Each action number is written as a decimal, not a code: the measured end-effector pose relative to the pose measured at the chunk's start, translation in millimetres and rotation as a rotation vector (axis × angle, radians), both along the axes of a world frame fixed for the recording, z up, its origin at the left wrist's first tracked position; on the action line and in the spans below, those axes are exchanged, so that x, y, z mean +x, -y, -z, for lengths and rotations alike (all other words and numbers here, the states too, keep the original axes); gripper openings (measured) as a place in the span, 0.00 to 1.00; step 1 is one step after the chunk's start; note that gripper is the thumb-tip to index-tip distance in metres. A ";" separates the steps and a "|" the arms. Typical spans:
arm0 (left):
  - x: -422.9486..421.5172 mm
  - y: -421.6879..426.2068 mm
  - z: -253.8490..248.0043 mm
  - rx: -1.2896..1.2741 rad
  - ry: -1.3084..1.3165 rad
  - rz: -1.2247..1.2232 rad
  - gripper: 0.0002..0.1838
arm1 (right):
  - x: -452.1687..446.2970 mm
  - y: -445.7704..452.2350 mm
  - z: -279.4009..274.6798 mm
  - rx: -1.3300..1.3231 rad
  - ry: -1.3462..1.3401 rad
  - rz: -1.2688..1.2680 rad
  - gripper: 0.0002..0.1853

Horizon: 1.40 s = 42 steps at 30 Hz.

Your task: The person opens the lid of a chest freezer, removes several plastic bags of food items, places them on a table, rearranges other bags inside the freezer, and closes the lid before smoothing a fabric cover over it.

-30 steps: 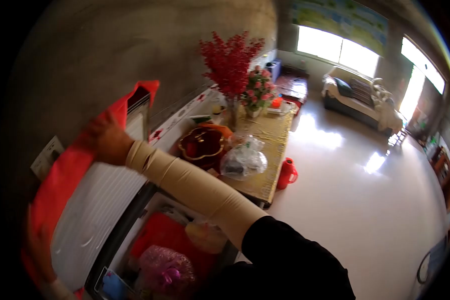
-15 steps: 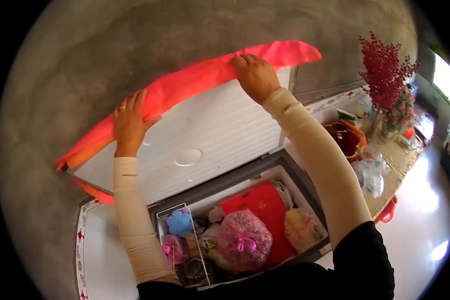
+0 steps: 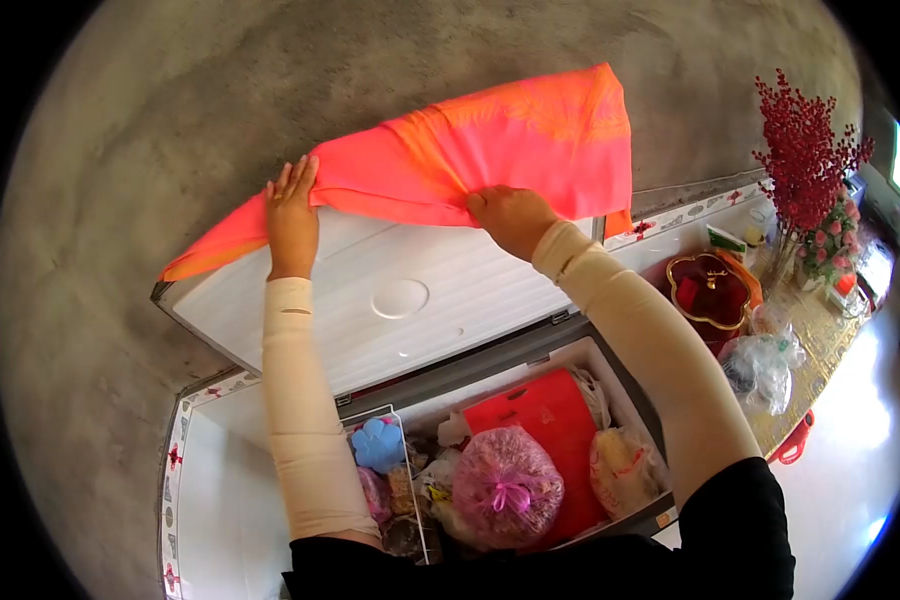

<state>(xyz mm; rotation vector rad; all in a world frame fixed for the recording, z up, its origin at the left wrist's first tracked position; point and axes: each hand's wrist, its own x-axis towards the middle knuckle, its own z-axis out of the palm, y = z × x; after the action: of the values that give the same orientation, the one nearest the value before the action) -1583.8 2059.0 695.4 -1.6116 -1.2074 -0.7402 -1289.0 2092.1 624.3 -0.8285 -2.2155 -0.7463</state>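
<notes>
Two hands: one left hand [image 3: 292, 228], one right hand [image 3: 515, 222]. One cloth [image 3: 540, 140]; one freezer [image 3: 470, 367] with one lid [image 3: 370, 262]. Inside: at left, one wire basket [image 3: 411, 482]; near the middle, one pink bag [image 3: 507, 487]. Right: one red bowl [image 3: 708, 300], one bunch of berries [image 3: 802, 140], one clear bag [image 3: 767, 370].

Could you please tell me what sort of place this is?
Probably a room in a home: there is an open chest freezer against the wall, a gold-covered table, and decorative red branches beside pink flowers.
</notes>
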 end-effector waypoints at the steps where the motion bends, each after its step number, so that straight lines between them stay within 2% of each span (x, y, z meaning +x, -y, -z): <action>1: 0.1 -2.0 4.5 0.036 -0.005 -0.003 0.27 | -6.1 -9.1 4.4 -0.038 -0.008 0.078 0.06; 2: 5.3 1.3 12.1 0.057 0.004 -0.032 0.24 | -12.0 -16.2 6.2 -0.038 -0.014 0.075 0.06; 4: 0.1 1.6 32.1 0.045 -0.006 -0.053 0.23 | -22.2 -30.4 7.8 -0.109 -0.012 0.251 0.07; 10: -2.9 6.7 60.1 0.108 -0.047 -0.057 0.17 | -34.5 -54.0 16.8 -0.223 -0.070 0.300 0.10; 18: 24.3 33.5 108.2 -0.002 -0.152 -0.158 0.18 | -18.7 -71.3 43.7 -0.193 -0.035 0.297 0.10; 25: 56.1 36.8 167.9 -0.063 -0.214 -0.293 0.18 | -3.9 -63.2 72.8 -0.240 0.019 0.447 0.12; 27: 47.0 19.0 174.1 -0.115 -0.225 -0.376 0.17 | 3.5 -51.0 91.8 -0.242 0.018 0.479 0.14; 29: 37.8 -1.5 173.2 -0.086 -0.196 -0.340 0.14 | 11.7 -42.1 111.8 -0.189 0.039 0.504 0.13; 31: 35.4 -12.6 171.1 -0.060 -0.179 -0.314 0.13 | 23.3 -3.8 133.9 -0.301 0.127 0.414 0.19; 32: 37.4 -15.4 171.7 -0.069 -0.185 -0.334 0.12 | 32.7 12.6 161.3 -0.256 0.084 0.281 0.20; 33: 40.6 -15.1 172.0 -0.080 -0.193 -0.353 0.11 | 39.8 40.4 170.2 -0.557 0.035 0.167 0.22; 34: 43.0 -11.6 168.9 -0.067 -0.221 -0.332 0.09 | 53.9 68.1 191.4 -0.716 -0.001 0.071 0.21; 36: 41.4 -9.6 169.2 -0.119 -0.227 -0.317 0.09 | 87.6 104.0 267.6 -0.765 -0.015 -0.111 0.19; 38: 51.6 5.6 153.5 -0.179 -0.223 -0.311 0.09 | 118.9 155.8 286.3 -1.136 -0.088 -0.137 0.19; 40: 62.7 25.7 130.6 -0.538 -0.015 -0.225 0.11 | 147.7 194.6 325.9 -0.989 -0.158 -0.135 0.18; 41: 68.0 31.3 118.8 -0.551 -0.017 -0.223 0.11 | 156.0 213.5 324.6 -1.002 -0.159 -0.132 0.18; 42: 72.6 34.6 107.9 -0.644 0.022 -0.289 0.18 | 163.4 234.0 310.4 -1.214 -0.345 -0.051 0.17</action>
<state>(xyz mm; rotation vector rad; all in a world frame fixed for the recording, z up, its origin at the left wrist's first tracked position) -1511.1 2024.5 587.5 -1.8697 -1.7664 -0.1818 -1125.6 1858.1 313.9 -1.2822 -2.2019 0.8502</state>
